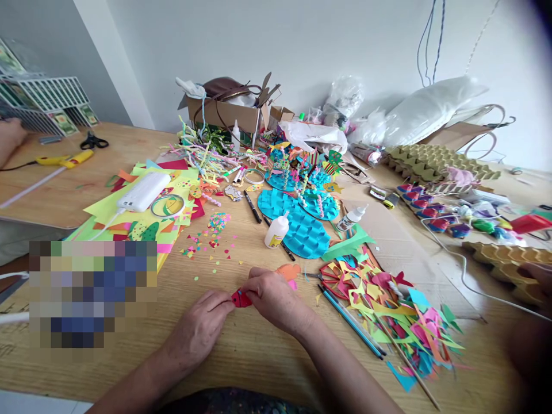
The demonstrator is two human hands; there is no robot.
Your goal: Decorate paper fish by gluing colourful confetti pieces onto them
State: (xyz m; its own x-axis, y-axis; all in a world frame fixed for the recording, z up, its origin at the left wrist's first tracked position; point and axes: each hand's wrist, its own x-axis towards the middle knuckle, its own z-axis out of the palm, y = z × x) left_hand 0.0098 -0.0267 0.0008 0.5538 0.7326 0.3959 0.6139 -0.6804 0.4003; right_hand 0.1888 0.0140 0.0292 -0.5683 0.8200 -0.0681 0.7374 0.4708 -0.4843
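Note:
Between my hands, low over the wooden table, is a small red paper cutout (242, 299) with dark marks. My left hand (204, 319) pinches its left end. My right hand (269, 293) has its fingertips closed on the right side and covers part of it. An orange paper piece (288, 271) lies just beyond my right hand. Farther forward stands a white glue bottle (276, 231), upright beside a blue textured oval (297, 221). Small confetti pieces (218, 224) are scattered ahead of my left hand.
Colourful paper scraps (388, 299) and blue pencils (353, 322) lie to the right. At left are stacked coloured sheets (97, 210) with a white power bank (144, 191), and a yellow glue gun (64, 160). Egg trays (431, 164) sit at right. Other people's hands show at both edges.

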